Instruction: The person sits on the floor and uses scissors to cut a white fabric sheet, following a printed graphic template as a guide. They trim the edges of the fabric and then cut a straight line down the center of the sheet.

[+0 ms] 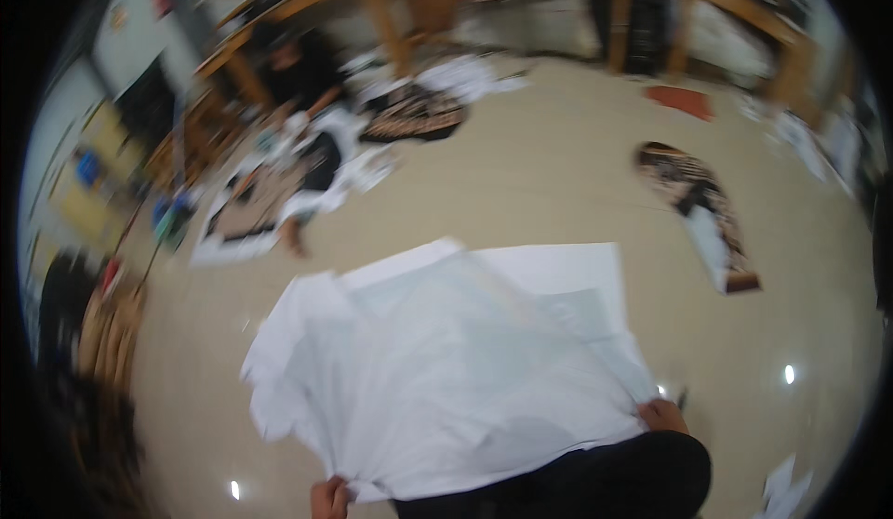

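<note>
A large white cloth (pixel 446 361) is spread before me, partly over my dark-clothed leg. My left hand (pixel 329 498) pinches its near left corner at the lower edge of the view. At the near right corner, my right hand (pixel 663 416) grips the cloth's edge. The far left part of the cloth is bunched in folds. Beneath and beyond it a white sheet (pixel 567 263) shows, with pale shapes visible through the thin cloth. A small dark object (pixel 683 398) lies on the floor just past my right hand; its kind is too blurred to tell.
A person (pixel 302 73) sits on the floor at the far left, over a brown-and-black patterned piece (pixel 256 198) on white sheets. Another patterned piece (pixel 414 113) lies nearby. A patterned strip (pixel 702 203) and an orange piece (pixel 680 101) lie at right. Wooden tables line the back; rolls (pixel 110 333) stand left.
</note>
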Demonstrator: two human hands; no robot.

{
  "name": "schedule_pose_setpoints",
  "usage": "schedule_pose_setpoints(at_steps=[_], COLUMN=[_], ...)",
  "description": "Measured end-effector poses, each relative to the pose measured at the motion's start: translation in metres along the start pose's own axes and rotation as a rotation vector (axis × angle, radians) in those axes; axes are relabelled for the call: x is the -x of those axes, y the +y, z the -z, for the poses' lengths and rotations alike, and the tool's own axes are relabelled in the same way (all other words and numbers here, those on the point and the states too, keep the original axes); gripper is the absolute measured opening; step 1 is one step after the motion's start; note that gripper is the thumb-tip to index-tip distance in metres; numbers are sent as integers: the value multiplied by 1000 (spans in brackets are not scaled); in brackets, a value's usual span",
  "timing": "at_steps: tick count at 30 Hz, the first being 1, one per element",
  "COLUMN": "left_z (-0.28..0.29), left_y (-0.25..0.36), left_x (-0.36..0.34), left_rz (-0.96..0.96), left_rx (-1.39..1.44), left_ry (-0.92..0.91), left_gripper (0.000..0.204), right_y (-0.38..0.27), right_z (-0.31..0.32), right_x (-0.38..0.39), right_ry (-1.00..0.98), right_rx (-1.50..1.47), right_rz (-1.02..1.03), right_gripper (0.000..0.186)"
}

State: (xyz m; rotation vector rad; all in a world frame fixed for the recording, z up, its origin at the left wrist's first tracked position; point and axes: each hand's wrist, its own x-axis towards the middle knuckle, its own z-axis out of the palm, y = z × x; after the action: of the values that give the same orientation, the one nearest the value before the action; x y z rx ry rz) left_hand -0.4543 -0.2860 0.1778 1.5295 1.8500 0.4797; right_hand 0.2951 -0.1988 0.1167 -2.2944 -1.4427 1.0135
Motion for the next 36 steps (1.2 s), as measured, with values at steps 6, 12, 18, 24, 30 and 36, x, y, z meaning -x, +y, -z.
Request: schedule_pose_setpoints(at_steps=[6, 12, 18, 24, 30, 36], left_z=[-37, -66, -84, -83, -69, -40], left_y=[20, -19, -38, -46, -66, -79], left_x=[-32, -118, -214, -235, -248, -258], left_rz=[512, 111, 13, 90, -141, -273], left_rx=[-29, -67, -75, -202, -251, -371], left_ry=[-313, 249, 295, 373, 392, 370], left_gripper=[64, 28, 57, 72, 44, 21], right_y=[38, 53, 40, 49, 6, -21], right_z=[-46, -87, -104, -79, -53, -12], right_x=[-11, -64, -111, -123, -129, -131], right_ry=[-288, 542, 669, 219, 41, -97], right_rx=[267, 158, 15, -322, -999, -1216], right_rz=[-121, 56, -145, -213, -391, -393], right_gripper=[48, 55, 58, 36, 41, 54])
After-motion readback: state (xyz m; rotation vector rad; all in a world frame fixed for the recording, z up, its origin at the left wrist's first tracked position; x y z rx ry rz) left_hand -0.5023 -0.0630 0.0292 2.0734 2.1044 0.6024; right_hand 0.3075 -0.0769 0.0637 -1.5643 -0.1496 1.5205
